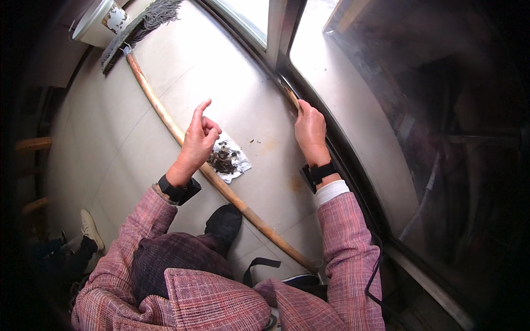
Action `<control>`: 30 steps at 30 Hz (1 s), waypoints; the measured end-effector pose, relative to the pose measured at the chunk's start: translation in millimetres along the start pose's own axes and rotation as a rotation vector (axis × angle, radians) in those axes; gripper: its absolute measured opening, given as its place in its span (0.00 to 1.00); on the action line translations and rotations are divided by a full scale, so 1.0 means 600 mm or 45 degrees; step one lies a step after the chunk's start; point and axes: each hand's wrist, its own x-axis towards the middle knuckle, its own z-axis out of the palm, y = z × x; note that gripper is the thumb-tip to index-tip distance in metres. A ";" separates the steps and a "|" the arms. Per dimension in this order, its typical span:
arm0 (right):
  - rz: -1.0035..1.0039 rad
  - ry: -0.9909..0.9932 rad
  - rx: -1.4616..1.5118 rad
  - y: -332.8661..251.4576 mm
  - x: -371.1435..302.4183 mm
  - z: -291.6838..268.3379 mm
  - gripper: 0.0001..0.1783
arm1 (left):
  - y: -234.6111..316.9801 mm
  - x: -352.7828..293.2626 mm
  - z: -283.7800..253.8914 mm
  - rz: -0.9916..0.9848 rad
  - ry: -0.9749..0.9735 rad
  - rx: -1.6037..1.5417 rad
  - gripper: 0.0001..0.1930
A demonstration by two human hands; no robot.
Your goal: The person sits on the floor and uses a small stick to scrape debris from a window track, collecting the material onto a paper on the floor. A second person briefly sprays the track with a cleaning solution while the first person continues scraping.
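My right hand [311, 128] is closed on a thin, flat wooden stick [291, 96], whose tip reaches into the dark track [284, 83] along the bottom of the glass door frame. My left hand [197, 138] is raised over the mop handle, its index finger stretched out and the other fingers loosely curled, with nothing visible in it. Just beside that hand, a white paper tissue [240, 161] lies on the floor. A heap of dark brown debris [222, 160] rests on the tissue, and part of the tissue is hidden by my hand.
A mop's long wooden handle [243, 208] crosses the floor [124, 132] beside my shoe [225, 223]. Its grey mop head [152, 19] lies by a white bucket [94, 27]. Glass panes [441, 138] stand on the right. Another person's shoe [91, 228] is at left.
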 end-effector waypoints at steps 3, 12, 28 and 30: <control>0.000 0.001 0.044 -0.013 0.010 0.001 0.13 | 0.003 0.000 -0.003 0.009 0.002 0.029 0.33; -0.051 -0.066 0.215 0.053 -0.009 0.009 0.16 | -0.007 -0.001 0.008 0.064 0.027 0.052 0.33; -0.129 0.000 0.114 0.041 -0.025 -0.013 0.16 | 0.006 0.009 0.024 0.092 0.028 0.114 0.30; -0.120 0.002 0.056 0.043 -0.032 -0.022 0.16 | 0.006 0.014 0.030 0.099 0.018 0.112 0.28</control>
